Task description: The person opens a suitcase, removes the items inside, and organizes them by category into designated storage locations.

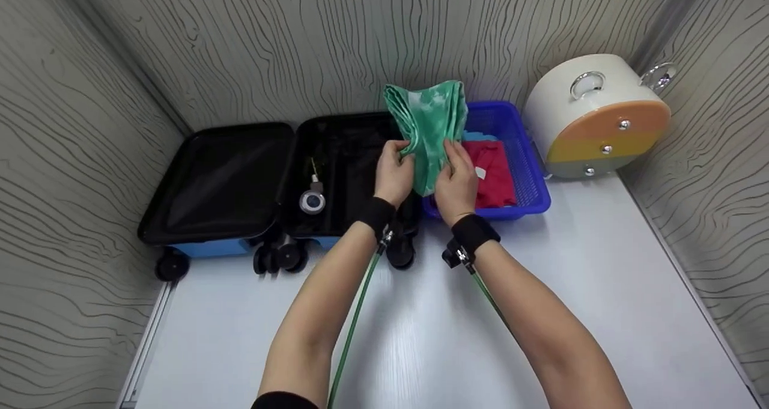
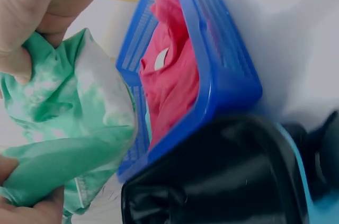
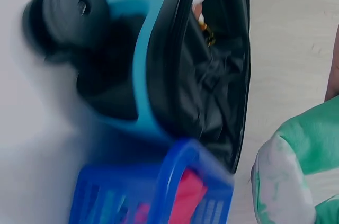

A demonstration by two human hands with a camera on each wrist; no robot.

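Both hands hold up a folded green-and-white tie-dye garment (image 1: 431, 134), between the open suitcase and the blue basket. My left hand (image 1: 395, 173) pinches its left edge with thumb and fingers, and my right hand (image 1: 456, 184) grips its right edge. Several folded layers show along the top left of the cloth. In the right wrist view the garment (image 3: 283, 181) hangs at the lower right, its pale side facing the camera. Below and to the right, a red garment (image 1: 495, 178) with a white label lies in the blue basket (image 1: 528, 178), a light-blue cloth (image 1: 479, 136) behind it.
An open black-lined suitcase (image 1: 225, 181) with a light-blue shell and black wheels lies at the left. A small item with a round white-rimmed face (image 1: 312, 202) sits inside it. At the right stands a white rounded box (image 1: 565, 90) with coloured drawers, near the patterned wall (image 1: 270, 42).
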